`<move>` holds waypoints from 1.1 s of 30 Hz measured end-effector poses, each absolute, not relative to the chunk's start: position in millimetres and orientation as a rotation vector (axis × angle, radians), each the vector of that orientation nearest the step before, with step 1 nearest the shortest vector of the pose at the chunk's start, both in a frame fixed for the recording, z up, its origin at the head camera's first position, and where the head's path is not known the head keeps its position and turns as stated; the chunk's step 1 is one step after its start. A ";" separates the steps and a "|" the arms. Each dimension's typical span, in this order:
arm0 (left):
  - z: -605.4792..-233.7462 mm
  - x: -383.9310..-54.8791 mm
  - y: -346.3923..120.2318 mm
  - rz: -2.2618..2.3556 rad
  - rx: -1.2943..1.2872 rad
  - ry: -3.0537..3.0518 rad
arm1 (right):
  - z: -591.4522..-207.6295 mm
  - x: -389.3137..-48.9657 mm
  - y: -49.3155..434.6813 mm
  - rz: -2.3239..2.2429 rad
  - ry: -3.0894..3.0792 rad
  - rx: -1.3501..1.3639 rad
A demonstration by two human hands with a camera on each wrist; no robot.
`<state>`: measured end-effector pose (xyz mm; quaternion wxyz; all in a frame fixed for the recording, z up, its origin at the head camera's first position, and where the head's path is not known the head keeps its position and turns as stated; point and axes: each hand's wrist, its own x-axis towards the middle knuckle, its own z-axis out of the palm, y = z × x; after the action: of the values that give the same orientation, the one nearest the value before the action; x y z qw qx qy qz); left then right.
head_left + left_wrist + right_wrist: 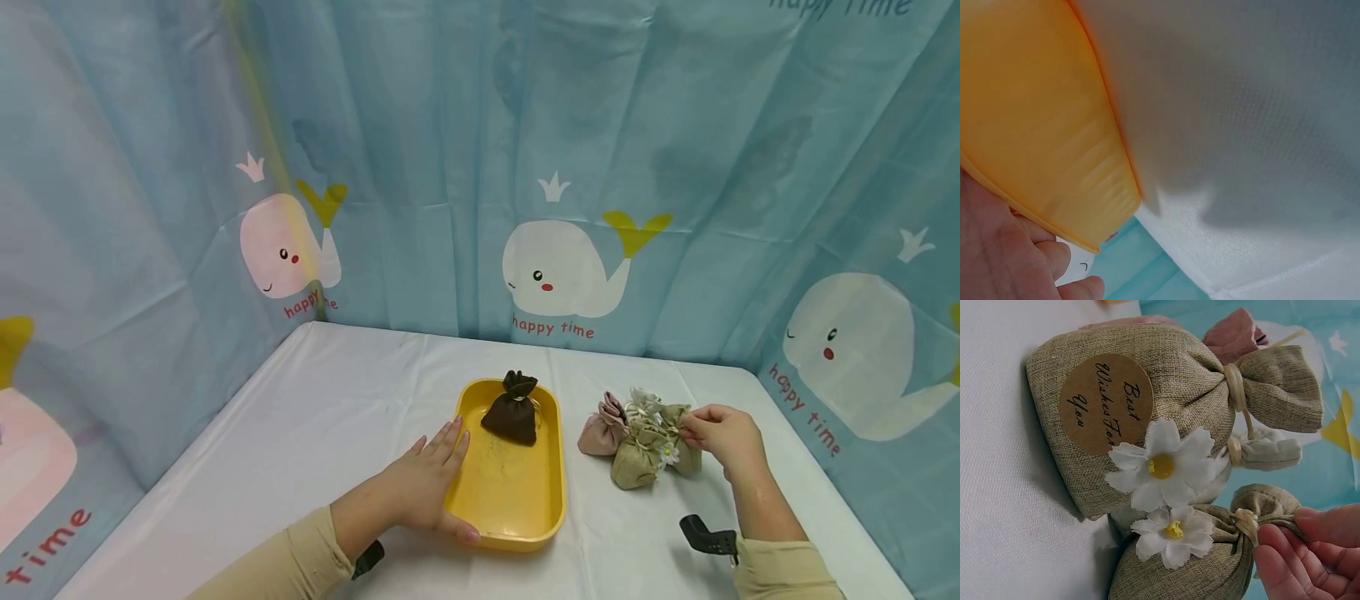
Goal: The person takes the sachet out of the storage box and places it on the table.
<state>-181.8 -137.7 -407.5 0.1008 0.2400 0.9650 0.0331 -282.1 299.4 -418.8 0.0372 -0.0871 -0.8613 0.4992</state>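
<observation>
My left hand [427, 483] rests along the left rim of a yellow tray [517, 540], fingers fairly straight and thumb by the near edge. A dark brown sachet [512, 418] with a tied neck sits inside the tray's far end. On the right, my right hand [726, 435] pinches the gathered top of an olive-beige burlap sachet [1179, 575] between thumb and fingers. Close against it stand another burlap sachet [1166, 375] with a round "Best Wishes For You" label, a pink sachet [602, 429] and a whitish one [1266, 454]. White cloth daisies [1161, 465] decorate the burlap.
A white cloth covers the table [315, 417]. Behind it and at both sides hang blue curtains [420, 167] printed with whales. A black wrist-camera mount [708, 537] sticks out by the right sleeve.
</observation>
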 end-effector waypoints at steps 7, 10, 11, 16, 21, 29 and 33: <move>-407.7 -181.9 -137.6 0.107 0.704 2.850 | -455.1 -311.6 333.2 1.460 -2.654 -0.304; -407.4 -182.0 -137.7 0.107 0.704 2.849 | -440.9 -303.2 328.2 1.424 -2.651 -0.305; -407.0 -182.0 -137.9 0.105 0.706 2.849 | -432.1 -297.8 323.7 1.413 -2.650 -0.307; -405.3 -182.3 -138.3 0.106 0.719 2.850 | -393.1 -271.3 303.2 1.361 -2.669 -0.275; -405.8 -182.6 -138.7 0.085 0.722 2.853 | -380.6 -265.1 299.6 1.359 -2.671 -0.291; -407.0 -182.5 -139.0 0.077 0.725 2.855 | -375.8 -265.4 302.0 1.324 -2.648 -0.263; -406.3 -181.9 -138.1 0.085 0.730 2.853 | -371.4 -265.2 299.7 1.333 -2.623 -0.228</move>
<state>-181.9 -138.1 -406.3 0.0976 0.2465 0.9638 0.0288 -265.2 299.7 -371.4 0.0949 -0.0768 -0.8849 0.4496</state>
